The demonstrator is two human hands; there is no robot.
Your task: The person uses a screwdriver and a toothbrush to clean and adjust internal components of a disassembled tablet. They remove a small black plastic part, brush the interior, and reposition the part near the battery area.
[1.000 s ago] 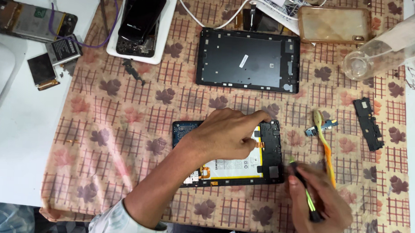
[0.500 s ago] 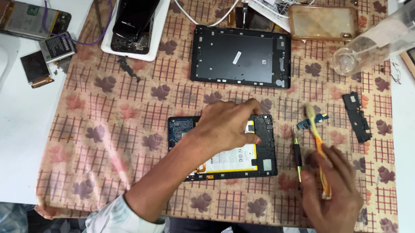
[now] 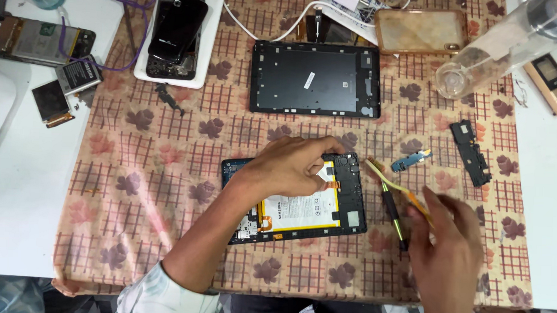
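Head view, left hand: the left hand point(image 3: 296, 166) lies palm down on the opened tablet point(image 3: 295, 200), fingers curled loosely over its upper half and pressing it to the cloth; it grips nothing.
Head view, right hand: the right hand point(image 3: 448, 255) is closed around the lower end of a yellow-and-orange brush point(image 3: 401, 188), whose bristled tip points up and left, just beside the tablet's right edge.
Head view, opened tablet: it sits tilted at the middle of the patterned cloth point(image 3: 135, 188), back off, with its white battery and orange flex cables showing below the left hand.
Head view, change: half a second ago the right hand sat lower with the brush standing more upright; now the hand has risen and the brush leans toward the tablet. The left hand has kept its place, so the tablet is steadied while the tool comes nearer.
Head view, screwdriver: a dark screwdriver point(image 3: 392, 213) lies on the cloth between tablet and right hand, right under the brush.
Head view, surroundings: black back cover point(image 3: 315, 77) above the tablet; small blue circuit strip point(image 3: 412, 160) and black plastic part point(image 3: 471, 153) to the right; clear bottle point(image 3: 504, 50) lying at upper right; dismantled phone on a white tray point(image 3: 175, 35) at upper left.
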